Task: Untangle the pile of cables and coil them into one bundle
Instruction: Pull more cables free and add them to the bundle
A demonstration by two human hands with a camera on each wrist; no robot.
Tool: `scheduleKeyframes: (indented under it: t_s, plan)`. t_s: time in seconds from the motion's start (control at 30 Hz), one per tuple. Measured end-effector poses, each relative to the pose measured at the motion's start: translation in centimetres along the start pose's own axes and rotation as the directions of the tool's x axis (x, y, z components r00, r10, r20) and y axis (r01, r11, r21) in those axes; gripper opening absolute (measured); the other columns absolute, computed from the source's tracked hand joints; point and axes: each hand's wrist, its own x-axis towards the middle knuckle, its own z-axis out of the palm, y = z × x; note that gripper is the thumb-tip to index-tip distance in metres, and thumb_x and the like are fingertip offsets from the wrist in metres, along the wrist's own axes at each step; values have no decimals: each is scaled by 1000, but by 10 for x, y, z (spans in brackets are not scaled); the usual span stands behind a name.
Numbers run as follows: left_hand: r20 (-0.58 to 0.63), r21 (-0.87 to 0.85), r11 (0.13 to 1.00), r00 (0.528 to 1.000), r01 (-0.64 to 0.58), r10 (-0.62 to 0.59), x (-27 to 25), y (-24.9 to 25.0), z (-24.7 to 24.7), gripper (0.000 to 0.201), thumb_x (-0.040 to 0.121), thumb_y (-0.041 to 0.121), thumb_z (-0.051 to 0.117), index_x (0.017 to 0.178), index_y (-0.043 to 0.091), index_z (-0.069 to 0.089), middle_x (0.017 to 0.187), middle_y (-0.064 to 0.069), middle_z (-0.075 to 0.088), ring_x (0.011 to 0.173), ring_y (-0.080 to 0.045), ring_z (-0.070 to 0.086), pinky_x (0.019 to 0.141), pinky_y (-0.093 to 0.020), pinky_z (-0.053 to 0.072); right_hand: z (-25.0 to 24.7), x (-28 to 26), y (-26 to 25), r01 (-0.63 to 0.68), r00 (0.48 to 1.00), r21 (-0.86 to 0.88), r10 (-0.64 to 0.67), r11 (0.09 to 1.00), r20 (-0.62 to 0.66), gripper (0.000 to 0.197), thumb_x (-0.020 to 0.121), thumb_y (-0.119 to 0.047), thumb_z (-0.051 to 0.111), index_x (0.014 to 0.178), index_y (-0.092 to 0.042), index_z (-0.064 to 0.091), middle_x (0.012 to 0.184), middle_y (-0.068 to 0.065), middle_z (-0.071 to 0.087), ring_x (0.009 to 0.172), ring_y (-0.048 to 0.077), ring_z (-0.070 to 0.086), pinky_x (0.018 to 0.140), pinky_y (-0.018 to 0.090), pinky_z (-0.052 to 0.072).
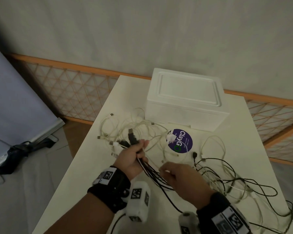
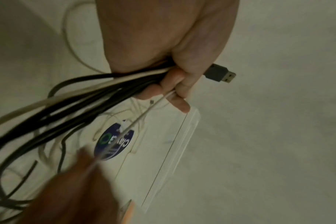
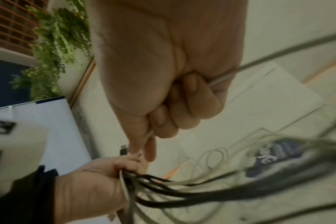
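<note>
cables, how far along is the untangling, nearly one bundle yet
Partly. Done: the left hand grips several black and white cable ends together, a black USB plug sticking out. In hand: the right hand grips one thin white cable. Left: loose cables sprawl over the table; nothing is coiled.

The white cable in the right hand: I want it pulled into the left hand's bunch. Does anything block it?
Nothing solid. The white cable runs straight from the right hand to the left hand, but its far end trails back into the tangled cables, which may snag.
</note>
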Motion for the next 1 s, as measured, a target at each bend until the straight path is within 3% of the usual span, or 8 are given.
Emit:
scheduleKeyframes:
  t_s: [0.1,0.23,0.4,0.53,0.63,0.77,0.9,1.0]
  plan:
    - [-36,-38,999,999,-29,27,9,19,-7,16,99,12,47,87,14,58,65,4,66,32,-2,32,38,-14,34,-8,-19,23,-36,997,-3,36,999,65,26,92,-52,48,100,-34,64,84,-17,68,78,-2,60,70,18,47]
    - [-34,23,999,999,-31,32,11,15,-5,16,98,13,48,91,12,62,64,5,62,32,-2,32,37,-14,34,-24,-35,55,-161,979,35,155,986,136,25,91,-49,54,95,-30,69,82,-13,70,74,0,63,70,22,52]
    - [-67,35,997,995,-65,67,15,15,-8,16,98,15,50,86,15,61,59,6,60,32,-2,32,38,-14,33,-39,-43,66,-261,947,95,236,961,218,15,90,-35,62,78,-35,71,75,-28,66,71,-6,63,63,6,45]
    - [-53,81,992,994,-92,96,13,13,-10,20,98,17,51,78,16,56,57,6,54,37,-4,34,39,-18,33,-40,-45,67,-266,950,94,245,959,194,13,90,-34,61,88,-33,73,78,-32,65,73,-11,61,63,4,43]
    - [-29,102,990,995,-94,98,10,10,-13,24,98,20,52,74,16,54,56,5,45,41,-5,35,43,-19,33,-36,-44,62,-214,957,29,204,976,208,18,92,-41,55,78,-43,66,74,-32,63,72,-8,62,66,8,45]
    - [-22,149,984,994,-99,103,3,11,-21,21,95,16,56,74,16,54,53,4,40,41,-6,35,45,-20,32,-37,-44,59,-206,970,-1,204,979,130,15,90,-44,56,88,-39,70,75,-20,67,67,-7,61,65,10,46]
    - [-134,291,949,977,-120,165,-8,20,-45,30,85,10,69,65,19,48,45,6,32,38,-7,31,41,-22,31,-60,-51,65,-203,978,-42,201,978,-55,28,82,-27,69,73,-52,60,67,-18,66,64,-2,61,62,16,49]
    - [-182,196,971,968,-139,175,-15,24,-64,28,88,16,66,69,20,46,44,5,33,40,-9,34,42,-23,34,-81,-51,63,-173,973,-25,166,985,-157,23,78,-19,74,72,-40,66,62,-17,64,61,1,60,56,12,44]
